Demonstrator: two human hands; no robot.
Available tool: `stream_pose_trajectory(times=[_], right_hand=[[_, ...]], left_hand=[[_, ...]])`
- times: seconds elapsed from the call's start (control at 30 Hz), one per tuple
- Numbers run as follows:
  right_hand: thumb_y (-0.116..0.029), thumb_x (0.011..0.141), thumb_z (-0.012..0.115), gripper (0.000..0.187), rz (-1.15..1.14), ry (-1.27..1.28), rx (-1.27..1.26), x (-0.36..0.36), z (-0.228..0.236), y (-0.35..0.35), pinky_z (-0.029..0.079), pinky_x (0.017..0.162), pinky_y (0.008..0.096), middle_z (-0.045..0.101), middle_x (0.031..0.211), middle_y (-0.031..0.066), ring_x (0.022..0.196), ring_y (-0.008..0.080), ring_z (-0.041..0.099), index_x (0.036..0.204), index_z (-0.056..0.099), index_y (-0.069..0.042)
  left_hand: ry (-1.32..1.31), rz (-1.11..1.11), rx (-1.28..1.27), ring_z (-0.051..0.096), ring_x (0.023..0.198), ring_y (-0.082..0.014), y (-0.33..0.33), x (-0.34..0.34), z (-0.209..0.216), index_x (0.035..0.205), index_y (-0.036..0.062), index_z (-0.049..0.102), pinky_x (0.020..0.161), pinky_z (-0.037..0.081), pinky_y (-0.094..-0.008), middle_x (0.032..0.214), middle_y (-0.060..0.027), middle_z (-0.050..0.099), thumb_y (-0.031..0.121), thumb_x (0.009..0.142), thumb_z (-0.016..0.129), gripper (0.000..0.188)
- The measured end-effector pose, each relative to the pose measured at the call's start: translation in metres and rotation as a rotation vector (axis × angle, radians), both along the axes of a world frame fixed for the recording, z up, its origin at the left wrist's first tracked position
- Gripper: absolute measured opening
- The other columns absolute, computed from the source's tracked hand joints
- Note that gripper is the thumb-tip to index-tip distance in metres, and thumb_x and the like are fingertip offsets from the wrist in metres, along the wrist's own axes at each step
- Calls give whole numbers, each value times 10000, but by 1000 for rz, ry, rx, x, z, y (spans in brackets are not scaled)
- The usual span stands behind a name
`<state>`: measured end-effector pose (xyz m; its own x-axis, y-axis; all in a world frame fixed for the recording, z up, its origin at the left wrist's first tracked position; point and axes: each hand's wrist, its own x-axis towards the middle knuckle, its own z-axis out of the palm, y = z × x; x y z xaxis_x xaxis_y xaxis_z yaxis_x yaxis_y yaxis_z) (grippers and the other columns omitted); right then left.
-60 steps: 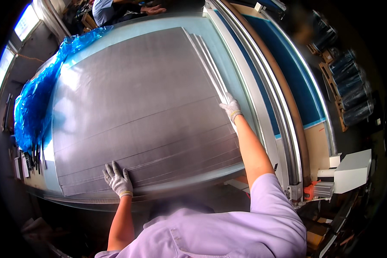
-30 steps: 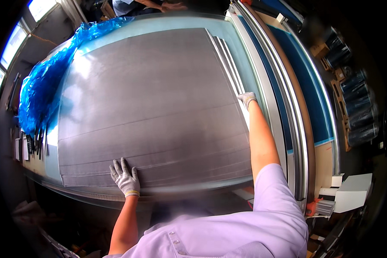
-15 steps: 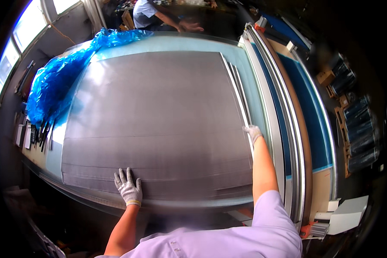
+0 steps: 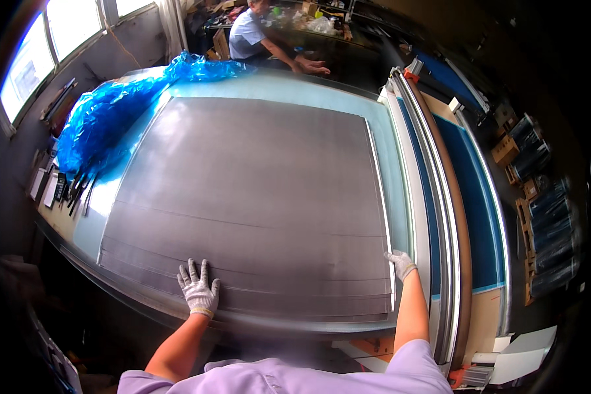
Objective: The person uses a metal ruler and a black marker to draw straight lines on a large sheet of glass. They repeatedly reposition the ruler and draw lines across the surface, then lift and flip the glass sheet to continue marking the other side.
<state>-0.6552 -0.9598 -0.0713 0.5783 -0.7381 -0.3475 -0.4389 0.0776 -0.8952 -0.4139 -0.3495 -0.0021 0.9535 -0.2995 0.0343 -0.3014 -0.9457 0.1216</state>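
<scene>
A large dark grey sheet (image 4: 256, 177), with several thin lines across its near part, lies flat on the pale table. My left hand (image 4: 199, 289), in a whitish knit glove, rests on the sheet's near edge with its fingers spread flat. At the right side of the sheet, my gloved right hand (image 4: 400, 262) has its fingers closed on a long thin white strip (image 4: 380, 177). The strip lies along the sheet's right edge, its near end reaching past my hand toward the near corner. My palm hides a little of how it is held.
Crumpled blue plastic film (image 4: 102, 121) covers the table's far left, with dark thin sticks (image 4: 82, 190) beside it. Long metal rails (image 4: 440, 217) and a brown roller run along the right. Beyond the far edge sits another person (image 4: 246, 39). Wrapped rolls (image 4: 551, 230) lie far right.
My right hand has come nearer along the sheet's right edge, and the white strip has shifted toward me, now flush with that edge. My left hand stays flat on the sheet.
</scene>
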Motion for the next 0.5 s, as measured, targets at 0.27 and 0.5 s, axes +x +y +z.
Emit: stream_pose_trajectory(times=[0.27, 0.5], right_hand=[[-187, 768, 872, 404, -167, 117, -243, 0, 51, -1, 504, 874, 354, 702, 930, 96, 898, 193, 651, 1042, 688, 47], [-145, 786, 849, 408, -304, 191, -247, -70, 50, -22, 497, 890, 346, 713, 982, 119, 938, 219, 660, 1098, 683, 60]], left_hand=[[34, -15, -6, 144, 1499, -498, -36, 6, 3, 1566, 205, 358, 1226, 71, -581, 1646, -225, 192, 477, 941, 565, 713], [25, -172, -55, 173, 1490, -507, -96, 23, 4, 1555, 184, 377, 1225, 81, -583, 1628, -242, 237, 469, 957, 549, 685]])
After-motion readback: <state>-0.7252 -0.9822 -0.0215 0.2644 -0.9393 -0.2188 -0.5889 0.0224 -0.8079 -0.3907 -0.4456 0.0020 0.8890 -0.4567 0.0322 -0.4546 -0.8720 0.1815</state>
